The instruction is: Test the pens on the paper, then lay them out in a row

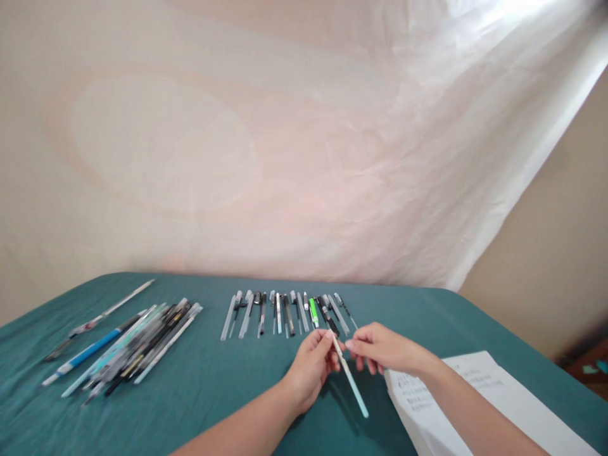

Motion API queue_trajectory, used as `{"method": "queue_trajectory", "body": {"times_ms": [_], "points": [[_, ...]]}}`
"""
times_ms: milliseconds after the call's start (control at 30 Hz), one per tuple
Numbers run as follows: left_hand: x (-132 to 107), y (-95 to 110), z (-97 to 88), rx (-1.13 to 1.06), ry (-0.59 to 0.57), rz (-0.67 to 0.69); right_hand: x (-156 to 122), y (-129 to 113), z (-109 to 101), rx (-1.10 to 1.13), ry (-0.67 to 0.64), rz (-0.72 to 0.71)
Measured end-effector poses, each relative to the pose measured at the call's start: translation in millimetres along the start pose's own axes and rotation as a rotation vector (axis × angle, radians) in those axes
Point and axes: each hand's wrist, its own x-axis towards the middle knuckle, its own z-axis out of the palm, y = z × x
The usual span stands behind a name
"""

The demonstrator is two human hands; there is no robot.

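My left hand [316,364] is closed around the upper part of a slim pen [355,391], white at the top and pale teal lower down. The pen slants down to the right, its lower end above the green cloth. Just right of it is my right hand [382,349], thumb and fingers curled together, the tips close to the pen's upper part. Whether they touch the pen or pinch something small, I cannot make out. Beyond both hands lies a row of pens, caps and refills [280,313], with a bright green piece [313,313] among them.
On the left a pile of pens [142,348] lies beside a blue-and-white pen [95,348] and a long thin pen [114,308]. A stack of white paper with writing [479,373] is under my right forearm. A pale cloth [304,158] hangs behind the green-covered table [228,386].
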Motion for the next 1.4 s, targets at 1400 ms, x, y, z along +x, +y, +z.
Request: {"method": "queue_trajectory", "body": {"times_ms": [1400], "points": [[-5,5,3.6,0.108,-0.042,-0.059,58,60,-22,-0.383,0.569,0.026]]}}
